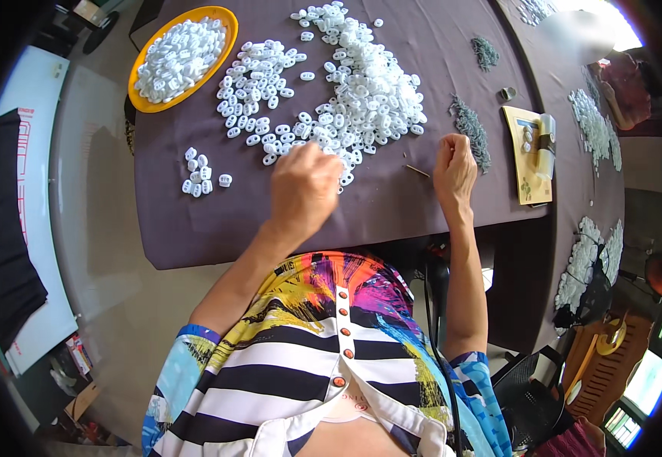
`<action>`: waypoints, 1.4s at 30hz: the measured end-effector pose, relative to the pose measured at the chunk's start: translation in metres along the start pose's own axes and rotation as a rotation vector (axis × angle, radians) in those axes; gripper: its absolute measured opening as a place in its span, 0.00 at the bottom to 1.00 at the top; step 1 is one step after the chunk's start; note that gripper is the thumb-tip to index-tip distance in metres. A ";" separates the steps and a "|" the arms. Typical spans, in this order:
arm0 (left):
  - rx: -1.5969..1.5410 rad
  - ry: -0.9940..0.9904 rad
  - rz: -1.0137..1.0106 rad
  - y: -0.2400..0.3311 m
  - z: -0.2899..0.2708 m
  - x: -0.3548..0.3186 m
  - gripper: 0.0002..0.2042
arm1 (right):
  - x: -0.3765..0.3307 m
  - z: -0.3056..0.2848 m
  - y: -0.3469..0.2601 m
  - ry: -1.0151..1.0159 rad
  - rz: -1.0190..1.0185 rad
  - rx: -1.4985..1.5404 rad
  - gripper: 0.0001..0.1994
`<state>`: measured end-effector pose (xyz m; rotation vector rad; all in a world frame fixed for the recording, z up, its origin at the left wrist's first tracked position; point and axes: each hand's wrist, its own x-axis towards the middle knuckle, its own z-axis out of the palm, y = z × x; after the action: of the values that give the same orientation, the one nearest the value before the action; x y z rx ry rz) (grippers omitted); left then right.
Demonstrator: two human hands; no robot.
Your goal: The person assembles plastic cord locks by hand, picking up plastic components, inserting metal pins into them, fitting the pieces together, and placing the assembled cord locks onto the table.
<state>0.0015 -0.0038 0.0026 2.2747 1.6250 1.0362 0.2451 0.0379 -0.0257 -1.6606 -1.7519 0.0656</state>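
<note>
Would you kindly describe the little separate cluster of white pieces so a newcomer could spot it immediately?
Start at the dark purple cloth and find the orange bowl of white pieces at its far left corner. Nearer than the bowl, left of the left hand, lies the small cluster. Unlike the large heap, it holds about a dozen pieces and sits alone on bare cloth.

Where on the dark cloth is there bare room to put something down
Bare cloth runs along the near edge, below the small white cluster and left of the left hand. The middle is crowded by the big white pile.
</note>
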 end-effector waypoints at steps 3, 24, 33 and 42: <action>0.052 -0.028 0.107 0.014 0.028 0.016 0.04 | -0.015 -0.004 0.002 0.035 0.007 0.088 0.03; -0.220 0.051 0.029 0.009 0.048 0.033 0.04 | -0.021 -0.004 0.006 0.082 0.181 0.239 0.05; -1.073 -0.141 -0.649 0.015 0.017 -0.003 0.04 | -0.038 -0.010 -0.061 -0.271 0.404 1.036 0.04; -0.326 0.033 0.160 0.006 0.017 -0.018 0.10 | -0.038 -0.003 -0.092 -0.626 0.907 1.529 0.04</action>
<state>0.0133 -0.0180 -0.0149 2.2005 1.1931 1.2747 0.1648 -0.0125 0.0045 -0.9984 -0.5652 1.9164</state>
